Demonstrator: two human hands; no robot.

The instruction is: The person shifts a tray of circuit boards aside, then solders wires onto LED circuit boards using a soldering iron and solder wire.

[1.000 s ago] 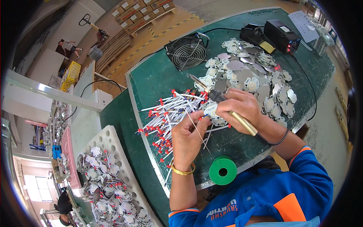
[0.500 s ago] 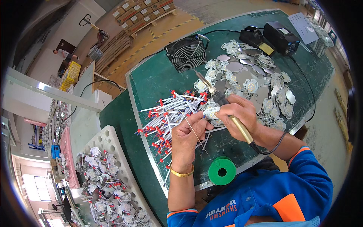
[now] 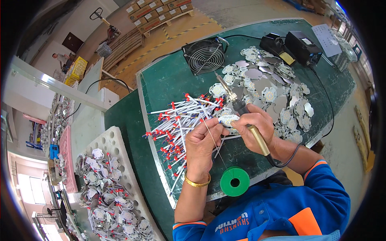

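- Right hand (image 3: pixel 257 125): grasping the soldering iron (image 3: pixel 241 107); the tip points toward the far edge of the tabletop (image 3: pixel 161 86), away from the held circuit board. The fingertips meet the board's right end.
- Left hand (image 3: pixel 202 138): fingers bent, fingertips at the left end of the circuit board (image 3: pixel 228 119), which sits between both hands above the middle of the tabletop. Whether this hand also pinches the solder wire (image 3: pixel 209 134) cannot be told.
- Solder wire: passes across the left fingers and runs down to the green spool (image 3: pixel 224 182) at the near edge.
- White wires (image 3: pixel 181 122) with red pieces: heaped along the left edge, beside the left hand.
- Loose boards (image 3: pixel 269 94): piled from the middle toward the right edge, beyond the right hand.
- Fan (image 3: pixel 205 57): black, close to the far edge.
- Iron stand (image 3: pixel 272 42) and black control box (image 3: pixel 302 48): side by side, near the far right corner.
- Foam tray (image 3: pixel 129 168): outside the left edge, carrying boards (image 3: pixel 113 197) with red pieces among them.
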